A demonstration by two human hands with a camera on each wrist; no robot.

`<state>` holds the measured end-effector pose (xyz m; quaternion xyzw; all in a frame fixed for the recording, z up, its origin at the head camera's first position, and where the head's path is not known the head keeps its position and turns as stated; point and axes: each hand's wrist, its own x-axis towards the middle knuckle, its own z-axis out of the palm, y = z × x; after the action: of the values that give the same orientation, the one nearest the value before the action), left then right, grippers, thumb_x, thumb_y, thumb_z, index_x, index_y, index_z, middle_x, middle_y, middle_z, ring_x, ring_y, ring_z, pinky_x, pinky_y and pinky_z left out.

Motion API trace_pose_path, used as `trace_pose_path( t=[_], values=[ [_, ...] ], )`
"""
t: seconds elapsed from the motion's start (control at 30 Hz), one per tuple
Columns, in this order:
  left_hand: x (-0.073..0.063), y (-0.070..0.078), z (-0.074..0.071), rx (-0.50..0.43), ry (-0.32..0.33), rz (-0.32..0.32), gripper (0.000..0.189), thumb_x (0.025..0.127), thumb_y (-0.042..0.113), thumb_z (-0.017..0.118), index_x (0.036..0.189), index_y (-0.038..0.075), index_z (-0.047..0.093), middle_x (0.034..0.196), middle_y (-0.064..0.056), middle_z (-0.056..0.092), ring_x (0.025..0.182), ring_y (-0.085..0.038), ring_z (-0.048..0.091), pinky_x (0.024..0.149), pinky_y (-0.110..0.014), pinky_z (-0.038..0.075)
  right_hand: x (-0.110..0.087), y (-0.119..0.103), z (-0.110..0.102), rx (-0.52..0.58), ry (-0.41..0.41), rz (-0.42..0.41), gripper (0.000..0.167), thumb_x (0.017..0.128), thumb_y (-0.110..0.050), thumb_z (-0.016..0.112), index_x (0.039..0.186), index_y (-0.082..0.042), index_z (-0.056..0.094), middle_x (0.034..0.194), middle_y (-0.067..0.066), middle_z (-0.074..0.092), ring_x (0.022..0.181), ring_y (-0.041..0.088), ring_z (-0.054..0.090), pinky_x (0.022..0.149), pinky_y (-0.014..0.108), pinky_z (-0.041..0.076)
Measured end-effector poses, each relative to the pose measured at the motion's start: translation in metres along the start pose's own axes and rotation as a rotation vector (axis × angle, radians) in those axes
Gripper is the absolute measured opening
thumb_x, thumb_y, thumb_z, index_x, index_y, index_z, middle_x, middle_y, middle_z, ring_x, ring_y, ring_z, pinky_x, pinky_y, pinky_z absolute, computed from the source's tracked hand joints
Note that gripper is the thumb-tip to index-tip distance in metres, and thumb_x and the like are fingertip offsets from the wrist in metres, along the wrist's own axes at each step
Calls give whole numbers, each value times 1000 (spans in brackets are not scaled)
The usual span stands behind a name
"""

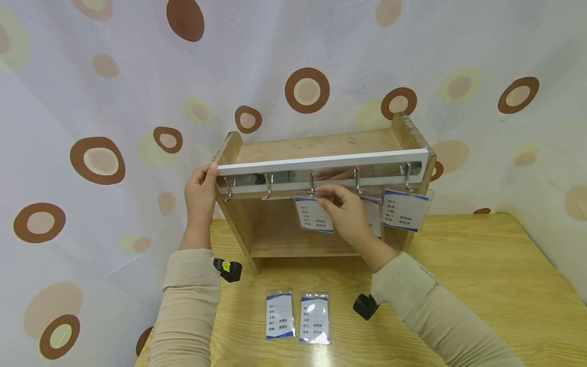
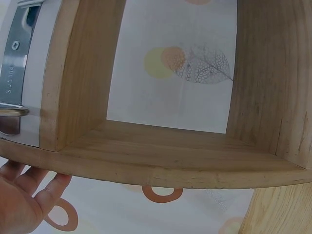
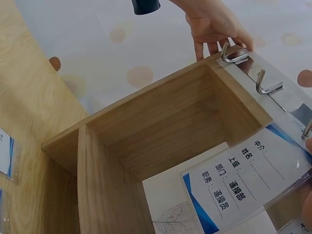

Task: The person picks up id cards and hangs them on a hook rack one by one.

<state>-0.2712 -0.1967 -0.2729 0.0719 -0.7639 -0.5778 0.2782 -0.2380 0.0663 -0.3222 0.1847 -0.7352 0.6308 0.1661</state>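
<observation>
A wooden shelf unit carries a white hook rail with several metal hooks along its front top edge. My right hand pinches the top of a clear-sleeved name badge right at the middle hook. The same badge shows large in the right wrist view, its printed side outward. Two more badges hang to the right, one on the rightmost hook and one partly hidden behind my right hand. My left hand rests against the shelf's left top corner, fingers touching its outer side.
Two more badges lie side by side on the wooden table, a left one and a right one. Black wrist devices show near both sleeves. A patterned cloth hangs behind the shelf and down the left side.
</observation>
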Motion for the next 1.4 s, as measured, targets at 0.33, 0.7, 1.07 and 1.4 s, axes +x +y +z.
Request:
trace_pose_path(
  t=[0.33, 0.7, 1.07, 1.4],
  values=[
    [0, 0, 0, -9, 2, 6, 38, 84, 35, 54, 102, 3, 61, 106, -8, 57, 98, -11, 46, 85, -24, 35, -6, 0, -3, 85, 43, -40, 19, 79, 5, 57, 98, 6, 56, 96, 16, 57, 85, 13, 52, 74, 21, 43],
    [0, 0, 1, -14, 0, 17, 37, 84, 34, 54, 102, 2, 61, 106, -8, 57, 97, -11, 47, 85, -24, 35, -20, 2, -14, 77, 101, -93, 19, 77, 9, 57, 96, 7, 57, 93, 18, 58, 84, 10, 53, 74, 19, 43],
    [-1, -1, 1, -29, 2, 19, 36, 84, 33, 54, 101, 1, 60, 106, -9, 57, 98, -11, 47, 85, -23, 35, -34, 2, -23, 85, 92, -88, 19, 78, 9, 56, 97, 8, 56, 94, 17, 56, 82, 8, 52, 72, 17, 43],
    [-1, -1, 1, -35, -5, 27, 38, 84, 33, 54, 102, 0, 60, 106, -9, 57, 98, -12, 47, 85, -23, 35, -50, 11, -24, 61, 34, 4, 19, 80, 0, 58, 98, 3, 57, 96, 14, 57, 85, 11, 53, 72, 17, 43]
  ],
)
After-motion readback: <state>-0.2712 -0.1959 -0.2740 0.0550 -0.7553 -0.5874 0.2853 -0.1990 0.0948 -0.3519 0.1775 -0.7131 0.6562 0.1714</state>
